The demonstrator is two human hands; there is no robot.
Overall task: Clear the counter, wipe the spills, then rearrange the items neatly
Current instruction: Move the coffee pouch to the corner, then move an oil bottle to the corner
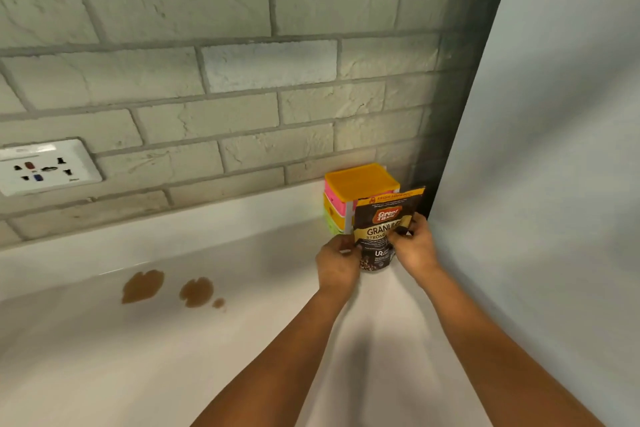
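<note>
A dark brown and orange coffee granules pouch (381, 222) stands upright on the white counter (242, 340) in the far right corner. My left hand (337, 263) grips its left edge and my right hand (414, 246) pinches its right edge. Directly behind the pouch sits a stack of coloured plastic containers (358, 191) with an orange lid on top, pink and green layers below. Three brown spills (166, 288) lie on the counter to the left, two large blots and one small drop.
A grey brick wall (242, 80) backs the counter, with a white multi-socket outlet (45, 166) at the left. A pale smooth panel (554, 184) closes off the right side, right beside the pouch.
</note>
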